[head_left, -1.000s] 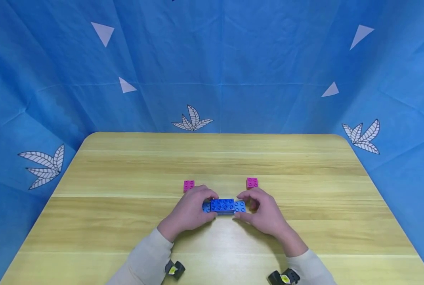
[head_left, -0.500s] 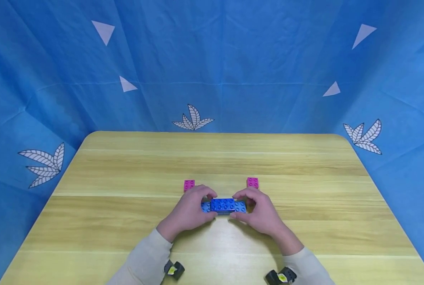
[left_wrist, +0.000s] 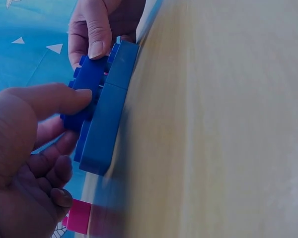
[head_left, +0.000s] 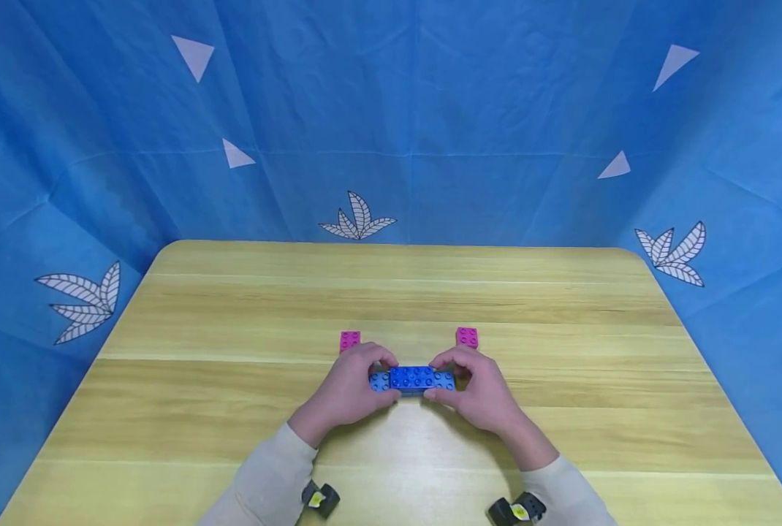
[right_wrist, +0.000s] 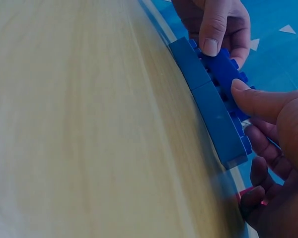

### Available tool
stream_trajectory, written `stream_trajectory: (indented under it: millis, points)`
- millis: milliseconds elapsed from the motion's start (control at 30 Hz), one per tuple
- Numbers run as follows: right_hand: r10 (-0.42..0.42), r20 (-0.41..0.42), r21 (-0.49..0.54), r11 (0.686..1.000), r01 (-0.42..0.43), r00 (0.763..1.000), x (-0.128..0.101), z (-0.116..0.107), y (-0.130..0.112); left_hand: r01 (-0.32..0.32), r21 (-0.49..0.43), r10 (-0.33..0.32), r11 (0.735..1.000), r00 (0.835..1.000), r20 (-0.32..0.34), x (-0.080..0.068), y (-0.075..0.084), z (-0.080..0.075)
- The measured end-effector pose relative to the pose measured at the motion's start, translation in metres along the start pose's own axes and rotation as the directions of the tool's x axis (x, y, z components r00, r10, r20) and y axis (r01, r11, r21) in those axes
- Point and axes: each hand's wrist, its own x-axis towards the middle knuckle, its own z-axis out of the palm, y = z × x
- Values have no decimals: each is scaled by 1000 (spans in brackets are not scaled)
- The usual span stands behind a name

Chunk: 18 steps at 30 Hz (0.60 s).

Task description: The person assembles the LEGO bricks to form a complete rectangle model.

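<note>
I see my left hand (head_left: 348, 387) and right hand (head_left: 479, 391) pinching the blue brick stack (head_left: 412, 380), top brick seated on two lower ones; both pink bricks (head_left: 349, 340) untouched, so roughly midway.

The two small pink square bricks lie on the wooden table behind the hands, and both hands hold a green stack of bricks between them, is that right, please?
Not quite: the stack of bricks is blue, not green, as the head view shows. The rest holds: the left hand and right hand hold it between them, with the two small pink square bricks on the wooden table behind them.
</note>
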Motion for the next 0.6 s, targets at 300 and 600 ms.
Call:
stream_trajectory:
  millis: [300,600]
  points:
    - [-9,14,-13,1000,10,1000,1,-2,-1,-10,-4,10,1000,1000,7,0,0,0]
    - [-2,26,-28,1000,3,1000,2,0,0,1,-4,-1,1000,1000,19,1,-2,-1]
